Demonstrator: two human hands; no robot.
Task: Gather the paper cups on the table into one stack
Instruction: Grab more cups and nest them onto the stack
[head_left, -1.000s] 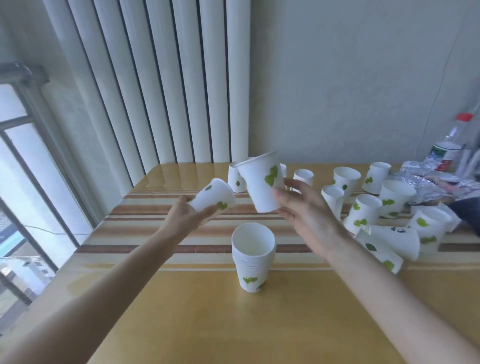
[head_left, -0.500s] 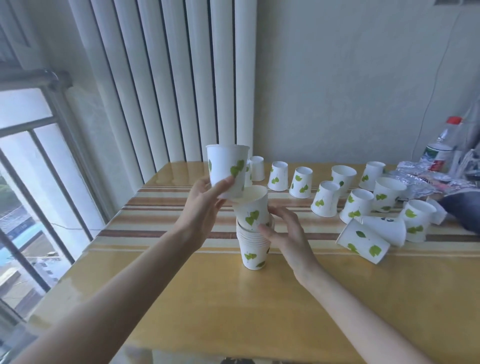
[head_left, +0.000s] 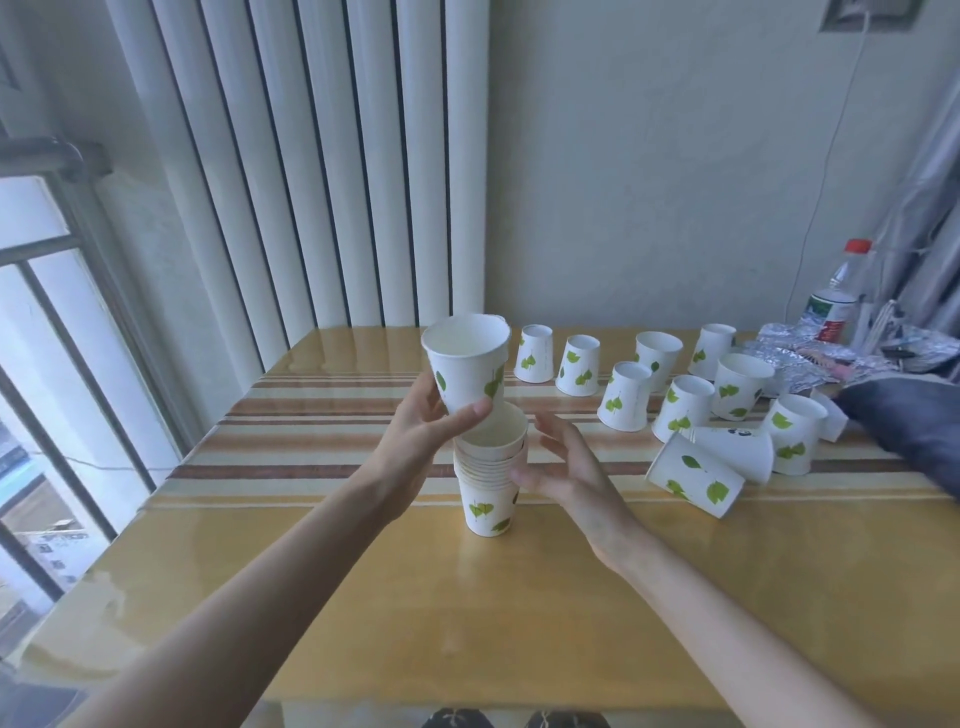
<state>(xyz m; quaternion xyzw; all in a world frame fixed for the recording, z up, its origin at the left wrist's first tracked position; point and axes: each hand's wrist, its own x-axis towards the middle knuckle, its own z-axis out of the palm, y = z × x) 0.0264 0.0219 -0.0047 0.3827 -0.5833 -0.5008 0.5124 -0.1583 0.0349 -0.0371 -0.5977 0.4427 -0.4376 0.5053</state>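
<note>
Between my two hands the stack of paper cups (head_left: 485, 483) stands upright on the worktop (head_left: 519, 597). My left hand (head_left: 415, 447) grips a single cup (head_left: 467, 370) by its lower wall, mouth up, slightly tilted, just above the stack's open top. My right hand (head_left: 566, 473) holds nothing, fingers spread, fingertips touching the stack's right side. Beyond my right hand a cluster of loose cups (head_left: 685, 400) sits, most upright, two (head_left: 696, 480) lying on their sides. Farther right lie a bottle (head_left: 836, 301) and crumpled foil (head_left: 810, 353).
</note>
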